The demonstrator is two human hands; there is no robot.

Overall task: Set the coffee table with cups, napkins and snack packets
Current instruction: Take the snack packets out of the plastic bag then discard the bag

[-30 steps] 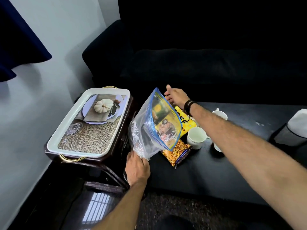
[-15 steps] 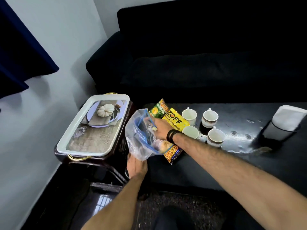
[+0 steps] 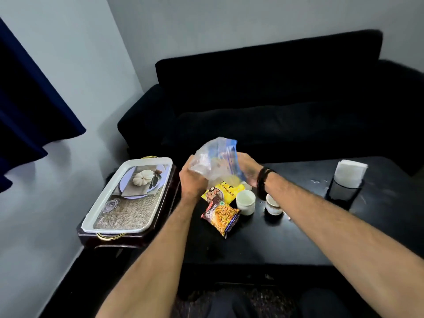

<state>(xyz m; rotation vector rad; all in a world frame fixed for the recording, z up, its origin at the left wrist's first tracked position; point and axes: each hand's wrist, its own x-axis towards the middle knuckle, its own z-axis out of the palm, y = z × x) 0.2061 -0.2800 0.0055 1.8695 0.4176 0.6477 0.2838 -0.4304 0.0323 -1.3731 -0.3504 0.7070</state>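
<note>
A clear zip bag (image 3: 214, 160) with a blue seal is lifted above the left end of the black coffee table (image 3: 298, 237). My left hand (image 3: 191, 180) grips its left side. My right hand (image 3: 249, 171), with a black wristband, holds its right side. Below the bag lie a yellow snack packet (image 3: 223, 192) and a red-and-orange snack packet (image 3: 221, 216). A white cup (image 3: 246, 201) and a patterned cup (image 3: 273, 205) stand beside them; my right forearm hides anything behind. A stack of white napkins (image 3: 350, 173) sits in a dark holder at the right.
A white tray (image 3: 110, 212) with gold handles and a pumpkin picture rests on a dark side table to the left. A black sofa (image 3: 275, 92) runs behind the coffee table. A blue curtain (image 3: 27, 106) hangs at the far left.
The bag has risen from beside the table's left edge to above the packets. My right hand came out of the bag and now holds its side. The camera view has tilted upward.
</note>
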